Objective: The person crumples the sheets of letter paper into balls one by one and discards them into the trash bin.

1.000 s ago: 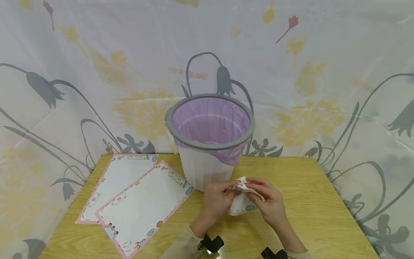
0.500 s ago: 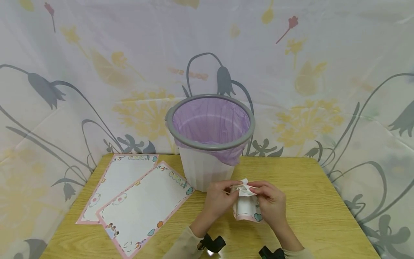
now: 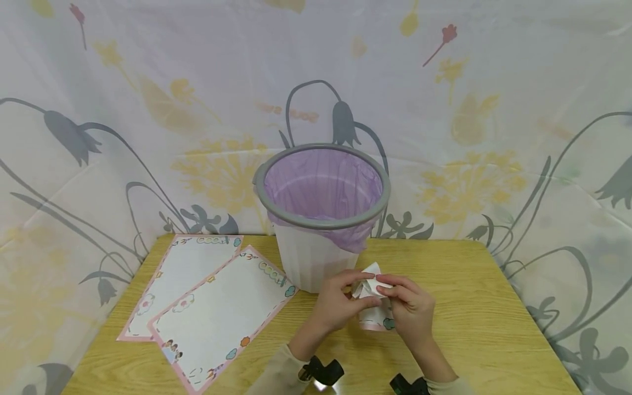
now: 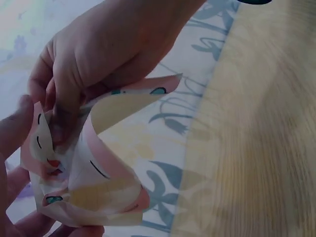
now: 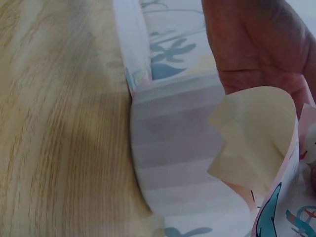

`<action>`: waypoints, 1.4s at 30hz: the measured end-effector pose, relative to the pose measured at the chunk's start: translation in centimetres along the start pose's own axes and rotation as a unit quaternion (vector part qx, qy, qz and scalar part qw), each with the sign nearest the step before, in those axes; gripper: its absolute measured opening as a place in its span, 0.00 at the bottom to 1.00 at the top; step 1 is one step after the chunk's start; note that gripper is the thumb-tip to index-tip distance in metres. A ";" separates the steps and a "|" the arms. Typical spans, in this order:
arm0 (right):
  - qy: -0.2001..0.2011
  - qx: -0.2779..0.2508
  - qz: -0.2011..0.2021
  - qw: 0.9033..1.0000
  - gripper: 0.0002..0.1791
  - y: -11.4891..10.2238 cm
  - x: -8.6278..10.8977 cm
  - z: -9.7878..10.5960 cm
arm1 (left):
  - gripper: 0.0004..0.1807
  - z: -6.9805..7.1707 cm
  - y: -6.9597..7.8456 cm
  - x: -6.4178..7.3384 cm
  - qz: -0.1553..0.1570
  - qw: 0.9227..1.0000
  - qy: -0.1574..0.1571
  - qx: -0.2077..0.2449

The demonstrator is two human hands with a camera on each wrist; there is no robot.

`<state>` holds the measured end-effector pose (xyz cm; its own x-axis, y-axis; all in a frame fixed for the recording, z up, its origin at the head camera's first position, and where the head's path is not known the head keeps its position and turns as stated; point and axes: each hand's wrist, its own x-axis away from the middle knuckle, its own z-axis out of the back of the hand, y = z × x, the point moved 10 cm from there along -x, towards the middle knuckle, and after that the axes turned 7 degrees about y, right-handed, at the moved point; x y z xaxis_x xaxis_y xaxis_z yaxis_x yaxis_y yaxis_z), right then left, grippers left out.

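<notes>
Between both hands, low in front of the bin, is a partly crumpled sheet of paper (image 3: pixel 376 315), white with a pink printed border. My left hand (image 3: pixel 338 307) grips its left side, the thumb stretched across the bunched part. From the right, my right hand (image 3: pixel 413 312) pinches the folded top with thumb and fingers. In the left wrist view the paper (image 4: pixel 106 165) curls into a loose open roll, its plain cream back showing inside. The right wrist view shows the curled paper (image 5: pixel 256 133) beside the bin's ribbed wall.
A white bin (image 3: pixel 313 260) with a grey rim and a purple bag liner (image 3: pixel 323 184) stands just behind the hands. Two flat bordered sheets, a front sheet (image 3: pixel 222 323) overlapping a back sheet (image 3: pixel 190 269), lie left on the wooden table (image 3: pixel 474 318). A flowered curtain (image 3: pixel 207 82) hangs behind.
The paper between the hands has been turned and bunched further, a pointed fold now standing up at its top. My left thumb has straightened across it. Bin and flat sheets stay put.
</notes>
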<state>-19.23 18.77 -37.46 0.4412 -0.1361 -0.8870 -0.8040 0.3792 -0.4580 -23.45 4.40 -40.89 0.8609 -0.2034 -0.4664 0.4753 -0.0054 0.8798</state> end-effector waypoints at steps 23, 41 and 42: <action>-0.041 -0.045 -0.123 0.990 0.18 1.6 0.4 -0.2 | 0.15 0.5 -0.6 0.0 0.048 0.998 0.024 0.025; -0.163 -0.193 -0.265 0.930 0.09 3.5 2.1 -1.8 | 0.18 1.0 0.6 0.3 0.050 0.998 0.025 0.032; -0.161 -0.196 -0.266 0.930 0.08 3.5 2.1 -1.8 | 0.18 0.9 0.2 0.4 0.044 0.998 0.025 0.029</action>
<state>-21.88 18.17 -41.04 0.8633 0.0956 -0.4956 -0.4945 -0.0356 -0.8684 -23.20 3.41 -40.82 0.9077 -0.1569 -0.3891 0.3868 -0.0463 0.9210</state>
